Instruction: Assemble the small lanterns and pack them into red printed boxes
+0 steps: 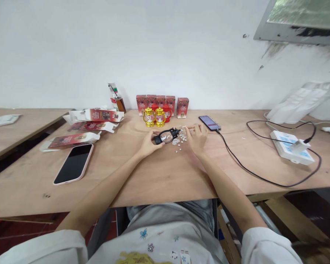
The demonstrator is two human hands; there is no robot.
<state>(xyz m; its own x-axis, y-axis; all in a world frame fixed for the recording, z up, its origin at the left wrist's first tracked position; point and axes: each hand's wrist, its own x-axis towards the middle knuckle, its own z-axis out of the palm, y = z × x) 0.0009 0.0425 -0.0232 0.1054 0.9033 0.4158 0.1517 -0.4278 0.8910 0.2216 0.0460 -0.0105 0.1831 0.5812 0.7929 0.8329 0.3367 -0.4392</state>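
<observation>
Head camera: my left hand (pixel 151 143) grips a small black lantern with a clear globe (pixel 167 136), sideways between my hands over the pale wooden tabletop (pixel 165 178); my right hand (pixel 197 138) curls beside scattered small white pieces (pixel 176 141), its hold something I cannot tell. Two gold lanterns (pixel 160 118) stand beyond both hands.

On the desk (pixel 165 183), the left hand (pixel 150 144) holds a black lantern (pixel 167 136) on its side, while the right hand (pixel 198 138) sits at its 3 o'clock beside scattered small white pieces (pixel 176 141). From that lantern, two gold lanterns (pixel 160 117) stand at 11 o'clock before red boxes (pixel 161 100), opened cartons (pixel 92 126) lie at 9, and a cabled phone (pixel 208 123) lies at 2
</observation>
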